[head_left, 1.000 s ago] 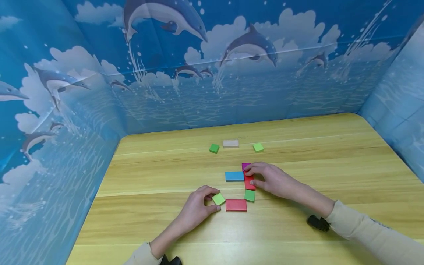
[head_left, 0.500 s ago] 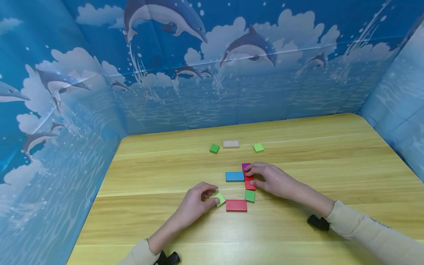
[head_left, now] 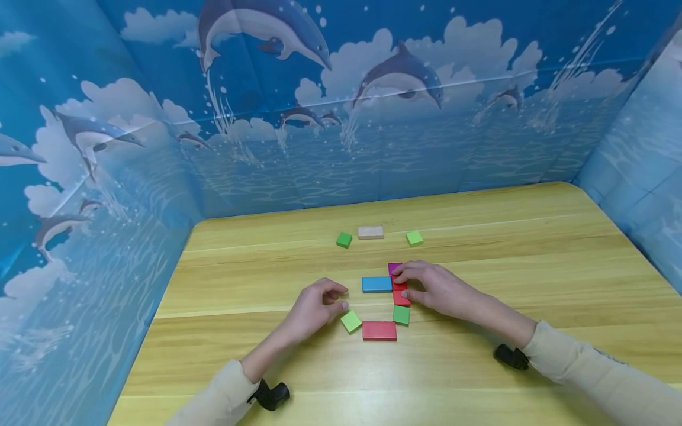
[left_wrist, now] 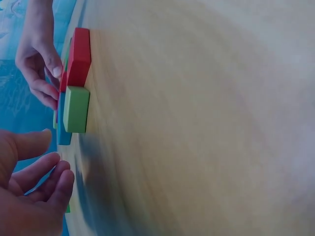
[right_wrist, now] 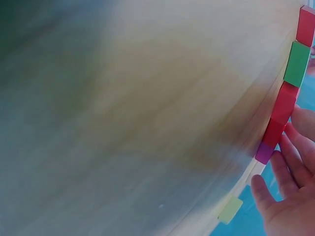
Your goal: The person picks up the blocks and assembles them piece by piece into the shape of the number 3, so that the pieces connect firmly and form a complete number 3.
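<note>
Left hand (head_left: 315, 310), thumb and fingertips apart, empty beside the lime block (head_left: 351, 322), askew at the red slab's (head_left: 379, 331) corner; right hand (head_left: 437, 288), fingers loosely spread, touching the red pair (head_left: 402, 297). Light, even fingertip pressure should square the lime block best.

The bare left hand (head_left: 318, 305) has loosely bent fingers, the thumb apart from them. The bare right hand (head_left: 439, 290) points inward, thumb and fingers spaced apart. Both forearms slant inward from beige fabric sleeves (head_left: 591, 364).
</note>
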`<state>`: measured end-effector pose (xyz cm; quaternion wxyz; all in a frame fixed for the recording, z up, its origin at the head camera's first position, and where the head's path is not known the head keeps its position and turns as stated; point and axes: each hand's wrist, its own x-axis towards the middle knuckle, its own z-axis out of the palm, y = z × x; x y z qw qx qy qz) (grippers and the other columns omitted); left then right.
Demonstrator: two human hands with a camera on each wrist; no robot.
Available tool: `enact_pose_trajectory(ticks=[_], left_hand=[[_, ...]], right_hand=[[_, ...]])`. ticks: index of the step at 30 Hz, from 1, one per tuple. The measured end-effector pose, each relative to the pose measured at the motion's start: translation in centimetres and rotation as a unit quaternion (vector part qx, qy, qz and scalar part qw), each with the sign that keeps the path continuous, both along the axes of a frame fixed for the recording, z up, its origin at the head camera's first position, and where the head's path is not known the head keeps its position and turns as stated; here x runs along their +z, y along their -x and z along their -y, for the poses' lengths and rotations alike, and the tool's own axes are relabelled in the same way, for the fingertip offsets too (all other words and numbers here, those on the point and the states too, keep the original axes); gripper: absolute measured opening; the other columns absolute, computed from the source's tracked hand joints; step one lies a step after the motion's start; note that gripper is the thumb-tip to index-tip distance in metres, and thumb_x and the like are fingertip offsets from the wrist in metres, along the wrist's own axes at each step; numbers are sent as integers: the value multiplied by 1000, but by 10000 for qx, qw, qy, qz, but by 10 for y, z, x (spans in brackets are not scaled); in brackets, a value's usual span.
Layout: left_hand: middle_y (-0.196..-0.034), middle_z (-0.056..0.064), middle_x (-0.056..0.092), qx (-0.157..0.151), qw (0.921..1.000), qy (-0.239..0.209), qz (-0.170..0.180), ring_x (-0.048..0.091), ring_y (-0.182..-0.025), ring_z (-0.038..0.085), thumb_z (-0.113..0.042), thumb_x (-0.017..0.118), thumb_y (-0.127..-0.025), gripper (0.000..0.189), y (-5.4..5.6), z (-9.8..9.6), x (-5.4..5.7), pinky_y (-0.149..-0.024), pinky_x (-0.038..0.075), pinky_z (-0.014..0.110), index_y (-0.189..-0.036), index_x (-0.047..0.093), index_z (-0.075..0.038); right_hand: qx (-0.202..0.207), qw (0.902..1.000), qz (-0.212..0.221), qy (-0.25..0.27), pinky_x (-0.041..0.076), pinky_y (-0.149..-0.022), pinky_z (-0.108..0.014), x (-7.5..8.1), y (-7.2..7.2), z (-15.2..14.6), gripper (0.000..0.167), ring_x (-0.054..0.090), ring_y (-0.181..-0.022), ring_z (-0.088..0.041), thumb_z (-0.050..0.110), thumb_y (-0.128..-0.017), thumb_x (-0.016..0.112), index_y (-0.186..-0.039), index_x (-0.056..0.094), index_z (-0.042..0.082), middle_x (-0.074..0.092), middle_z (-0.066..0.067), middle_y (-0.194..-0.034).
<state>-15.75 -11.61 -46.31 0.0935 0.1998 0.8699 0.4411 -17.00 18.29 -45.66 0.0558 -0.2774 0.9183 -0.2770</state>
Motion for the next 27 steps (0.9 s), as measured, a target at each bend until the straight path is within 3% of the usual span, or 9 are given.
enact_pose_trajectory(ticks=[13, 27], left_hand=[[-112, 4, 63, -136, 9996, -48, 241, 59, -100, 18, -9, 74, -88, 35, 26, -16, -5, -88, 50, 28, -121, 64, -4], [-114, 2, 63, -344, 9992, -145, 130, 58, -100, 16, -17, 79, -85, 45, 34, -35, -11, -89, 49, 29, -125, 63, -6]], right_hand=[[68, 10000, -27, 11, 45, -99, -46, 2, 0, 0, 31, 51, -125, -27, 16, -89, 74, -120, 70, 13, 58, -4, -133], [100, 9999, 26, 30, 46, -99, -46, 5, 0, 0, 31, 51, -126, -28, 16, -89, 74, -120, 70, 13, 58, -5, -133]])
